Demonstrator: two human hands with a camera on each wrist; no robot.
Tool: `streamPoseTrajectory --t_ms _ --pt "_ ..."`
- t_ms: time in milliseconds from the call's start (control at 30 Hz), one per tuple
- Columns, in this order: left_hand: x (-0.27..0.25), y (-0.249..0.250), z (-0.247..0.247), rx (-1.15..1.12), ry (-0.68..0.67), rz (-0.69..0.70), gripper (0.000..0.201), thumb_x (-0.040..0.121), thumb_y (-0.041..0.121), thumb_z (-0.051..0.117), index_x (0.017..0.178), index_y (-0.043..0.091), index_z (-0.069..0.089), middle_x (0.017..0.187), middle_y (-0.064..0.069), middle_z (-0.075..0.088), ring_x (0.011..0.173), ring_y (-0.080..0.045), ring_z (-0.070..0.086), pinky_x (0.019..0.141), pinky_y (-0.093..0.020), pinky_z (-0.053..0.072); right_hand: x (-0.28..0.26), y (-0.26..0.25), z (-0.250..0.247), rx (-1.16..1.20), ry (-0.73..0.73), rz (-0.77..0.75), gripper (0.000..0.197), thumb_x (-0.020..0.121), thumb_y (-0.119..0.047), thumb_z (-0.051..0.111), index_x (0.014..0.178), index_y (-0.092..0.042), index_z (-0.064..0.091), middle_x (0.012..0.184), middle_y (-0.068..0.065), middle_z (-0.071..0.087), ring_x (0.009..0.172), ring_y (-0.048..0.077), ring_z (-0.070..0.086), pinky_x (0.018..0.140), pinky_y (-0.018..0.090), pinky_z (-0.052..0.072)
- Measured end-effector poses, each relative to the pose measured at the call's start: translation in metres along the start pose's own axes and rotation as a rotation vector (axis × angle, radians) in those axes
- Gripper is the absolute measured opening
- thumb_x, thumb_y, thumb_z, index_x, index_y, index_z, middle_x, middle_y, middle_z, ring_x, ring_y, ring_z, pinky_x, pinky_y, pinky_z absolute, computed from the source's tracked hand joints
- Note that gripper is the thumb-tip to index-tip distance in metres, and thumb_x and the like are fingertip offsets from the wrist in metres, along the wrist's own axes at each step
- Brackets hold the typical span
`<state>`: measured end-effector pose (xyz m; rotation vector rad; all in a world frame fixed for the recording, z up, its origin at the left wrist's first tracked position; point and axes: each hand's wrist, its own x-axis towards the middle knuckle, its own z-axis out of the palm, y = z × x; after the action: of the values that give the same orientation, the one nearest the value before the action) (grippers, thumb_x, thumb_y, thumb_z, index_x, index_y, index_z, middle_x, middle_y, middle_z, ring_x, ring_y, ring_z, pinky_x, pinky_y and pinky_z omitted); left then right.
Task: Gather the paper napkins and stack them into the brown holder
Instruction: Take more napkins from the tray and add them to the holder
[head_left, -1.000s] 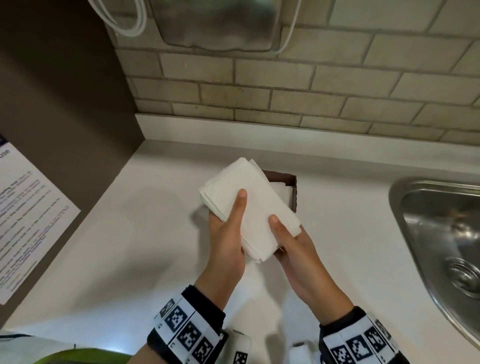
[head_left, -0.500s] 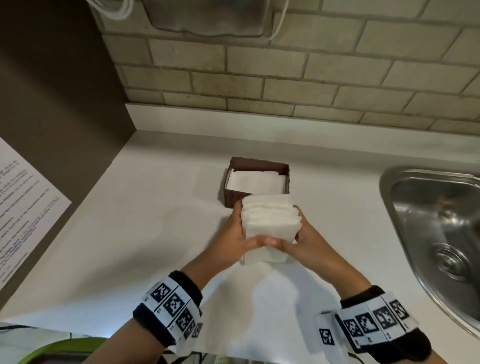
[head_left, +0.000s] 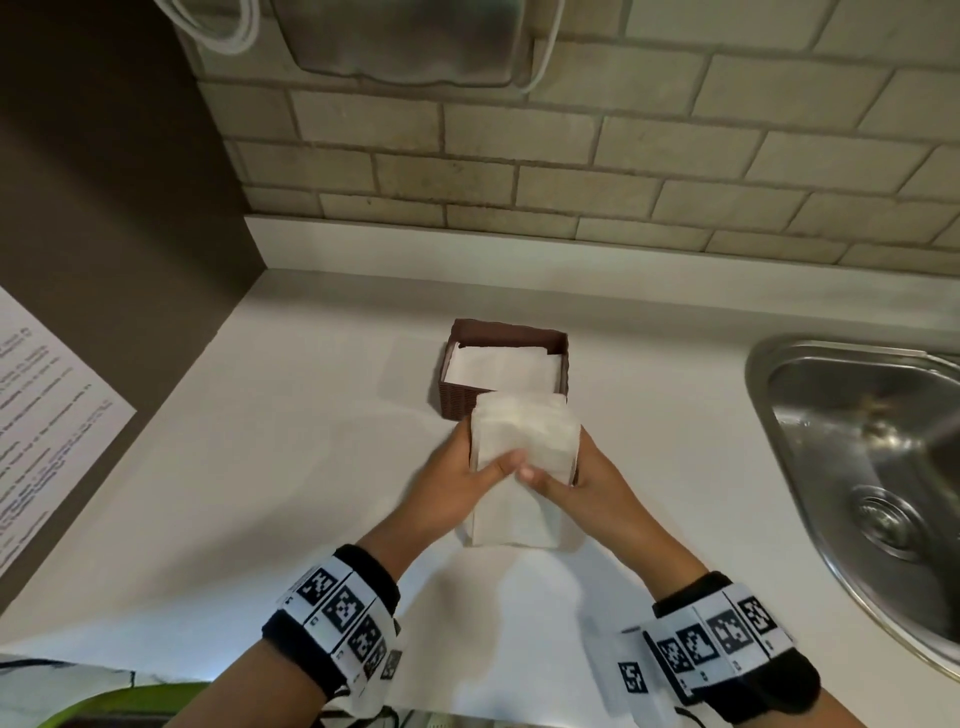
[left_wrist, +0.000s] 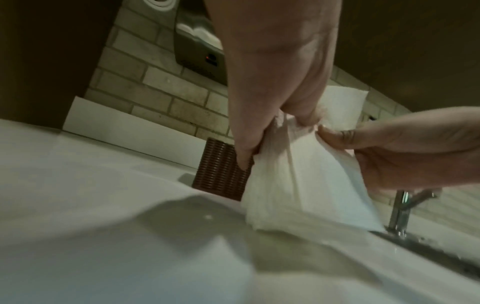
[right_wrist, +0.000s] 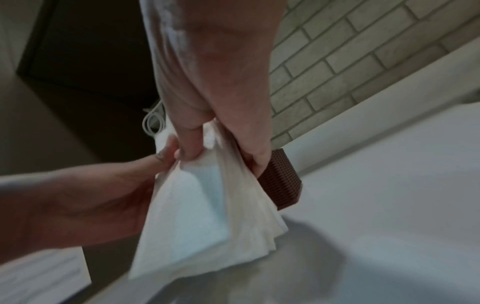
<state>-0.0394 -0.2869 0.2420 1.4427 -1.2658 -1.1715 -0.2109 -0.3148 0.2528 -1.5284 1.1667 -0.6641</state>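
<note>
A stack of white paper napkins (head_left: 522, 467) stands on edge on the counter, just in front of the brown holder (head_left: 457, 400). My left hand (head_left: 462, 475) grips its left side and my right hand (head_left: 576, 478) its right side, thumbs meeting on the near face. The holder has white napkins (head_left: 501, 366) lying inside. In the left wrist view the napkin stack (left_wrist: 306, 185) hangs pinched at its top with the ribbed holder (left_wrist: 218, 174) behind it. The right wrist view shows the same stack (right_wrist: 207, 216) fanned at its lower edge, the holder (right_wrist: 283, 181) right behind it.
A steel sink (head_left: 872, 467) lies to the right, its tap (left_wrist: 401, 209) visible in the left wrist view. A tiled wall (head_left: 571, 171) with a wall-mounted dispenser (head_left: 410, 41) rises behind. A printed sheet (head_left: 47, 415) hangs on the dark panel at left.
The stack went from lying flat in my hands over the holder to standing on edge on the counter in front of it. Both hands drew back toward me with it.
</note>
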Motion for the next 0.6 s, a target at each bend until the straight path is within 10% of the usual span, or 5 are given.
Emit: streamPoseTrajectory --t_ms 300,600 --pt "0.003 0.029 0.008 -0.387 0.200 -0.200 0.037 0.093 0.047 0.058 0.123 0.025 0.061 0.108 0.004 0.074 0.094 -0.013 0.072 0.072 -0.027 0.061 -0.009 -0.017 0.014 0.314 -0.053 0.150 0.062 0.084 -0.059 0.061 0.136 -0.029 0.045 0.128 -0.008 0.064 0.115 0.012 0.064 0.101 0.040 0.050" --pt "-0.004 -0.003 -0.001 -0.171 -0.014 -0.056 0.071 0.076 0.017 0.084 0.135 0.023 0.044 0.125 0.006 0.066 0.114 -0.005 0.064 0.090 -0.022 0.054 -0.006 0.005 0.007 0.104 -0.075 0.104 0.064 0.078 -0.028 0.079 0.133 -0.032 0.047 0.124 -0.010 0.066 0.116 0.011 0.062 0.098 0.032 0.052"
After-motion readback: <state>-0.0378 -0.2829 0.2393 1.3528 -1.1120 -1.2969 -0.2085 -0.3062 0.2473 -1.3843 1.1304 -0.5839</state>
